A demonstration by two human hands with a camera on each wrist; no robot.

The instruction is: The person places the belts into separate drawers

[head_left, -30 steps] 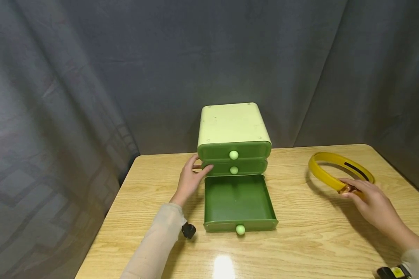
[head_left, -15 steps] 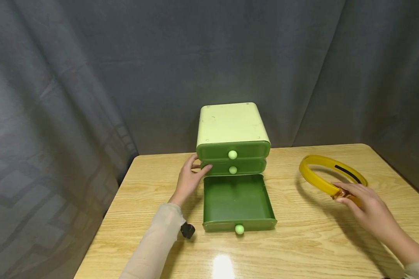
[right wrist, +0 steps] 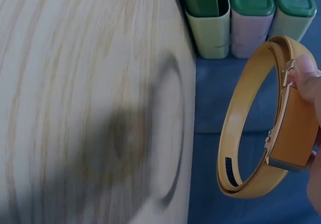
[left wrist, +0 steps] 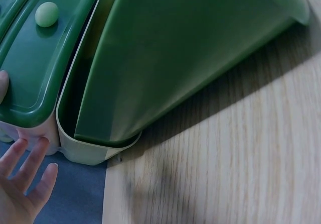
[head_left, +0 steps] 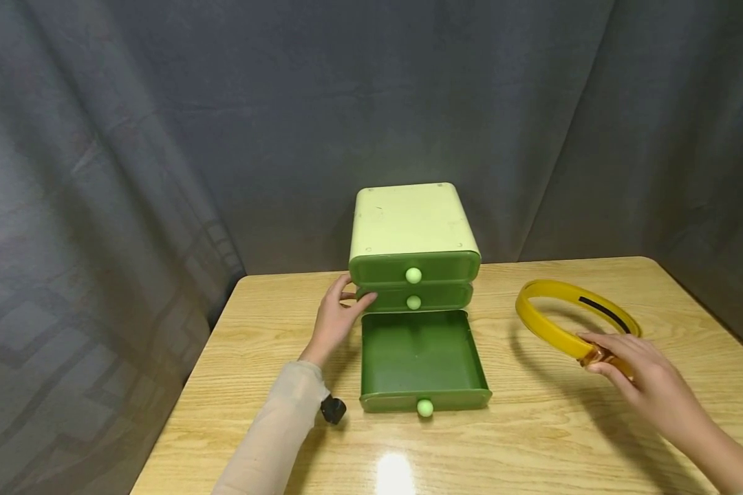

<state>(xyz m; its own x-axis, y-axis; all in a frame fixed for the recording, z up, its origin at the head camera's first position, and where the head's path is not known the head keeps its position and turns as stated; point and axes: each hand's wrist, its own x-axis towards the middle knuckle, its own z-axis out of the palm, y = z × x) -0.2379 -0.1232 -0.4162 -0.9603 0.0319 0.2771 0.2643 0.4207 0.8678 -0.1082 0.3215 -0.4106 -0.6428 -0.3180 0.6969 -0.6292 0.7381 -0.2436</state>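
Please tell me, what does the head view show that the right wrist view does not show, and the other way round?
Only the head view shows the left hand resting on the side of the drawer unit, the whole pulled-out bottom drawer with its pale knob, and the full table.

Only the right wrist view shows the metal buckle of the yellow belt close up, with fingers pinching it.

Both show the coiled belt held by the right hand, the drawer unit and the wooden tabletop.
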